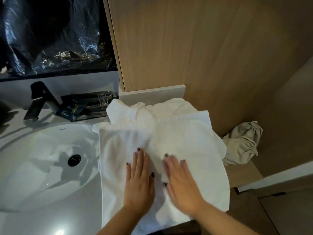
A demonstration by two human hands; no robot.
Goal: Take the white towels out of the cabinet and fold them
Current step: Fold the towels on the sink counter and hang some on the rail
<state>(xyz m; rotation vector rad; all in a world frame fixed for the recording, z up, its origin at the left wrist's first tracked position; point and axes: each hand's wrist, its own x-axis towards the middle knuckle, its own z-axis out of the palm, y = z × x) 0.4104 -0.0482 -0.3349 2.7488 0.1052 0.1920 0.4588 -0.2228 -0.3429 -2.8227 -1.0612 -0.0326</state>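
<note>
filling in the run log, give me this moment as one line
step: smoothing towel | left hand: flat on white towel | right hand: flat on it | place: counter beside sink

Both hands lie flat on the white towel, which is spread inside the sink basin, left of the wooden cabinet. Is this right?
Not quite. The head view shows the left hand and right hand flat on the white towel, but it lies on the counter beside the sink, not inside the basin. The wooden cabinet stands behind it.
</note>
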